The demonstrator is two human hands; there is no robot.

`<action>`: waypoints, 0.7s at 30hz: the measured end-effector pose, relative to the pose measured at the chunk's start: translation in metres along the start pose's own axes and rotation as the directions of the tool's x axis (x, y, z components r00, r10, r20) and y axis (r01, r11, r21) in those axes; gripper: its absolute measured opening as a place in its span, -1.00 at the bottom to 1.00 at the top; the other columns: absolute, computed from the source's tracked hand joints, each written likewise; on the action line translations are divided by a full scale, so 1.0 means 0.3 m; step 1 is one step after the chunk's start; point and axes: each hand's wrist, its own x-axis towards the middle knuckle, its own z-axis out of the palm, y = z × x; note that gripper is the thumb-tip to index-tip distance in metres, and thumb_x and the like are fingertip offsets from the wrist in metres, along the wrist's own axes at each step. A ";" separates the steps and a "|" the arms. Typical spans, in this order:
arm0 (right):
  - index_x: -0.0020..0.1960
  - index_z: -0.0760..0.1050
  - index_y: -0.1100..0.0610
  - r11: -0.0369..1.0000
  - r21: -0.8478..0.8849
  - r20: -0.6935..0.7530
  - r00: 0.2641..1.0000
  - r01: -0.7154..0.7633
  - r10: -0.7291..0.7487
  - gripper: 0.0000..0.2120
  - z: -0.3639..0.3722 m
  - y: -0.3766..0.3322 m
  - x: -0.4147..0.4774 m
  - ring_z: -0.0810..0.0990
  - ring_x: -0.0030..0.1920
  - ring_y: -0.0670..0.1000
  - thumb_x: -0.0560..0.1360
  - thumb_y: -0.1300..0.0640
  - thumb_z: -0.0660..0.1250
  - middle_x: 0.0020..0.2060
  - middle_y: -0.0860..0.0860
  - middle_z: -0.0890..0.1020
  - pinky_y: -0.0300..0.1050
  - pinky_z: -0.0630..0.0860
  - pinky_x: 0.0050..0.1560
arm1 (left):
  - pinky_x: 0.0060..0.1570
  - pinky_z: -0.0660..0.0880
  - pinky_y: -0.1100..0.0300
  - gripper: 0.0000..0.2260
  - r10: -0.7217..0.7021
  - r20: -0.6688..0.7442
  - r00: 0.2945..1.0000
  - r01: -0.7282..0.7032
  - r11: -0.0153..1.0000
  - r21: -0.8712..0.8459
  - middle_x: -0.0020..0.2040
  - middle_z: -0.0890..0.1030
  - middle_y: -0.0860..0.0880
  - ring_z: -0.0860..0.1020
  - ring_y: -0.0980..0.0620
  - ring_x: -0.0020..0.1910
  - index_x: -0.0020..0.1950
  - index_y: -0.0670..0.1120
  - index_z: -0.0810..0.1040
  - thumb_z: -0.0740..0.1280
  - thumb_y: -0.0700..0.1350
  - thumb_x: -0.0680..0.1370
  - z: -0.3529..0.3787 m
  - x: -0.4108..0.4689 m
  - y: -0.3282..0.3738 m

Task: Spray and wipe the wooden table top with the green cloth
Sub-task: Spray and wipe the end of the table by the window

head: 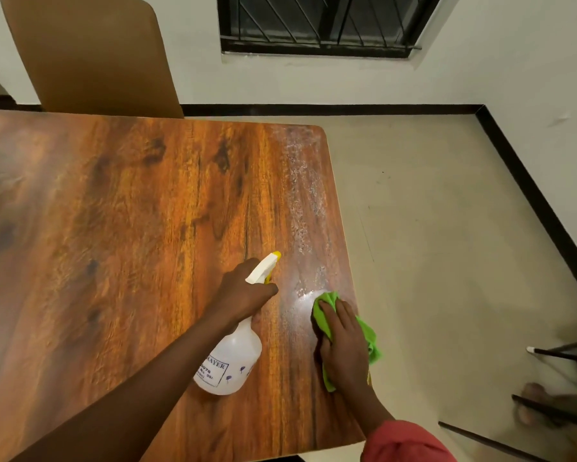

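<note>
Red sleeve fabric covers the forearm nearest me, and ahead of it the right hand lies flat, fingers spread, pressing the green cloth onto the wooden tabletop close to its right edge. The cloth is bunched under the palm, poking out past the fingertips and on the hand's outer side. Just to its left, the left hand has its fingers curled round the neck of a translucent white spray bottle. The bottle tilts, its yellow-tipped nozzle pointing away from the person. Whether its base touches the wood I cannot tell. Beyond the right hand's fingertips a strip of whitish spray droplets runs along the tabletop's edge to the far corner. Farther off, beyond the left hand, a brown chair back stands against the wall, with a barred window to its right.
</note>
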 end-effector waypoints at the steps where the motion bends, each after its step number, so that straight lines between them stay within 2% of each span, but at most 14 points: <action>1: 0.38 0.43 0.02 1.000 0.000 -0.004 1.000 -0.001 0.001 -0.42 0.001 -0.005 -0.003 0.34 0.40 0.09 0.37 0.09 0.10 0.38 0.08 0.43 -0.01 0.20 0.36 | -0.45 0.39 0.19 -0.74 -0.005 0.017 1.000 0.005 1.000 0.006 -0.16 0.53 -0.21 0.44 -0.04 -0.48 0.02 -0.14 0.50 0.39 -0.12 0.37 0.003 0.013 0.009; 4: 0.36 0.45 0.02 1.000 0.010 -0.045 0.999 -0.028 0.029 -0.43 0.003 -0.016 0.005 0.37 0.38 0.10 0.36 0.11 0.11 0.36 0.10 0.45 0.01 0.24 0.35 | -0.52 0.37 0.26 -0.80 -0.012 0.100 0.995 0.002 0.995 0.104 -0.16 0.56 -0.19 0.46 -0.03 -0.48 0.04 -0.15 0.52 0.36 -0.21 0.43 0.019 0.041 0.026; 8: 0.36 0.46 0.04 0.997 0.037 -0.077 0.995 -0.064 0.066 -0.42 0.013 -0.028 -0.007 0.32 0.40 0.06 0.33 0.22 0.22 0.36 0.08 0.45 0.05 0.30 0.35 | -0.49 0.36 0.24 -0.89 -0.007 0.159 0.987 -0.023 0.981 0.190 -0.33 0.51 -0.08 0.46 -0.02 -0.51 -0.19 -0.14 0.49 0.39 -0.17 0.36 0.058 0.042 0.015; 10: 0.36 0.46 0.05 0.997 0.025 -0.084 0.994 -0.069 0.070 -0.43 0.016 -0.036 -0.011 0.30 0.40 0.05 0.34 0.21 0.21 0.36 0.08 0.45 0.04 0.28 0.34 | -0.50 0.35 0.26 -0.85 -0.011 0.170 0.985 -0.025 0.977 0.210 -0.36 0.50 -0.04 0.46 0.01 -0.54 -0.23 -0.09 0.44 0.42 -0.18 0.39 0.059 0.058 0.017; 13: 0.36 0.46 0.06 0.996 0.022 -0.077 0.993 -0.083 0.084 -0.44 0.015 -0.039 -0.015 0.29 0.41 0.04 0.37 0.13 0.12 0.37 0.08 0.44 0.02 0.27 0.35 | -0.56 0.33 0.28 -0.87 -0.025 0.186 0.982 -0.011 0.982 0.190 -0.37 0.50 -0.06 0.45 -0.04 -0.60 -0.17 -0.11 0.45 0.40 -0.20 0.41 0.058 0.079 0.047; 15: 0.37 0.45 0.06 0.996 0.021 -0.074 0.993 -0.087 0.088 -0.44 0.016 -0.036 -0.017 0.28 0.41 0.03 0.38 0.11 0.11 0.37 0.07 0.44 0.02 0.28 0.35 | -0.59 0.32 0.28 -0.90 0.000 0.145 0.989 -0.025 0.985 0.171 -0.37 0.48 -0.08 0.43 -0.05 -0.59 -0.18 -0.14 0.45 0.36 -0.23 0.42 0.059 0.090 0.071; 18: 0.38 0.44 0.04 0.994 0.003 -0.049 0.993 -0.107 0.107 -0.44 0.016 -0.041 -0.029 0.30 0.41 0.03 0.39 0.08 0.11 0.38 0.05 0.43 0.05 0.27 0.36 | -0.59 0.35 0.26 -0.88 0.039 0.066 0.997 -0.046 0.992 0.114 -0.29 0.48 -0.13 0.43 -0.06 -0.54 -0.07 -0.24 0.49 0.36 -0.25 0.43 0.054 0.106 0.118; 21: 0.38 0.44 0.02 0.991 -0.019 -0.033 0.991 -0.132 0.132 -0.45 0.015 -0.041 -0.031 0.34 0.40 0.05 0.41 0.03 0.10 0.39 0.03 0.42 0.05 0.21 0.36 | -0.60 0.36 0.27 -0.83 0.061 0.033 0.998 -0.063 0.997 0.049 -0.21 0.52 -0.17 0.42 -0.09 -0.52 0.00 -0.23 0.50 0.36 -0.27 0.44 0.040 0.136 0.183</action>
